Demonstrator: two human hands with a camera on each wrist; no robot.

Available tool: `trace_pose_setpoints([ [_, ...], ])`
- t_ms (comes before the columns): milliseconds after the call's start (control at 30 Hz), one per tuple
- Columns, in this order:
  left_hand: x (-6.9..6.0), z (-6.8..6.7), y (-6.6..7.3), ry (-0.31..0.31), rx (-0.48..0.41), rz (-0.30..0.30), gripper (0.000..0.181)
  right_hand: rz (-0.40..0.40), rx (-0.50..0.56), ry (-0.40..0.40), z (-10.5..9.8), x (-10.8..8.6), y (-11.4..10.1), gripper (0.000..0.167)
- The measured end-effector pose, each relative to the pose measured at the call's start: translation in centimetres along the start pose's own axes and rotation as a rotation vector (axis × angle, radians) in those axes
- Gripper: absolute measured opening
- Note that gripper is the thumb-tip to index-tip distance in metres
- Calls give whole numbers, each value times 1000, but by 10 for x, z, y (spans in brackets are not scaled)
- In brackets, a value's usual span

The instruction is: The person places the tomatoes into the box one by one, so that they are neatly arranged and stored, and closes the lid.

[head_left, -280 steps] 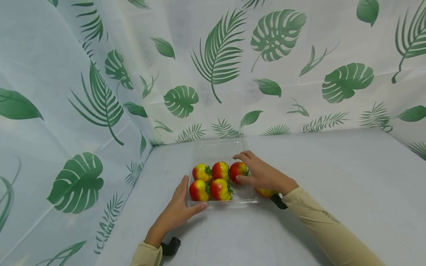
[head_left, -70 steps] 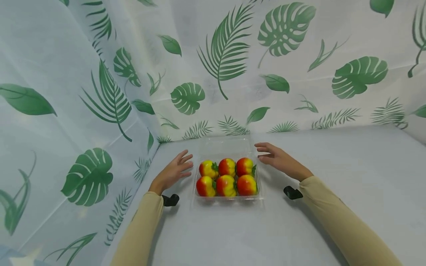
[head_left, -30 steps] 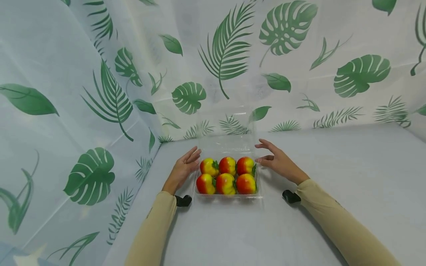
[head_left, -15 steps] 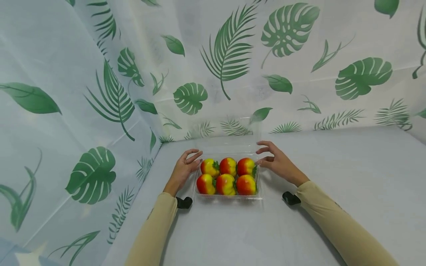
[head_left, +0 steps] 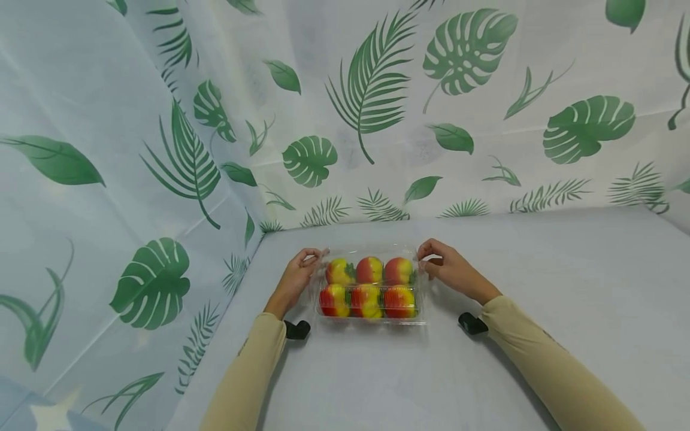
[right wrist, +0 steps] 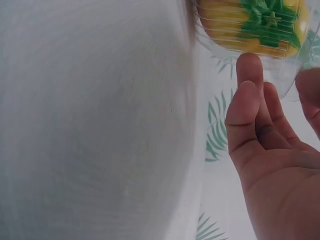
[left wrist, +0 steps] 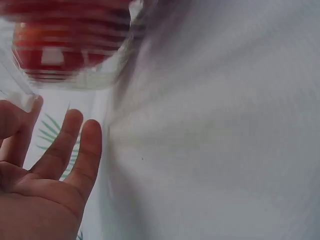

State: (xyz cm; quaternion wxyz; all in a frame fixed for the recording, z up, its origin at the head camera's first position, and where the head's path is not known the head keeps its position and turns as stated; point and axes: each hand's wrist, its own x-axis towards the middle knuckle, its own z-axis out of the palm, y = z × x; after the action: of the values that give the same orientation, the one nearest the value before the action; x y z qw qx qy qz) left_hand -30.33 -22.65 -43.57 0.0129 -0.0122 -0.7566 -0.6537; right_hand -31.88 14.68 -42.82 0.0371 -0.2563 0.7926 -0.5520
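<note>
A clear plastic clamshell container (head_left: 372,320) sits on the table with several red-and-yellow bell peppers (head_left: 369,270) in two rows. Its clear lid (head_left: 372,248) lies over the peppers, tilted down from the back; how far it is from the front rim is hard to tell. My left hand (head_left: 295,280) pinches the lid near the left back corner, thumb and index at the plastic in the left wrist view, the other fingers extended. On the opposite side my right hand (head_left: 453,270) pinches the lid's right edge. A green-stemmed pepper (right wrist: 270,25) shows through the ribbed wall.
The white-covered table (head_left: 372,383) extends on both sides and in front. A white curtain (head_left: 377,120) with green leaf prints hangs behind and at the left. Black wrist mounts (head_left: 298,329) jut from both wrists.
The lid has swung from standing at the back down over the peppers, both hands following at its sides. Earlier, a sixth pepper lay outside and both hands were off the lid.
</note>
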Motion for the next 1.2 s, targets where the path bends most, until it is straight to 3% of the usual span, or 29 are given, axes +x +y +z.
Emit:
trace_pose_setpoints([
  [267, -11, -9, -6, -60, 26, -14, 30, 33, 25, -1, 4, -2, 5, 17],
  [400, -24, -14, -3, -84, 83, -26, 39, 45, 42, -15, 9, -3, 9, 17],
  [767, -63, -20, 12, -72, 113, -26, 55, 60, 16, -26, 11, 1, 8, 21],
  [1000, -99, -21, 26, -64, 122, -137, 59, 84, -4, -45, 9, 0, 5, 24],
  [1200, -122, -19, 42, -102, 55, -233, 64, 89, -11, -21, 4, 0, 3, 25],
])
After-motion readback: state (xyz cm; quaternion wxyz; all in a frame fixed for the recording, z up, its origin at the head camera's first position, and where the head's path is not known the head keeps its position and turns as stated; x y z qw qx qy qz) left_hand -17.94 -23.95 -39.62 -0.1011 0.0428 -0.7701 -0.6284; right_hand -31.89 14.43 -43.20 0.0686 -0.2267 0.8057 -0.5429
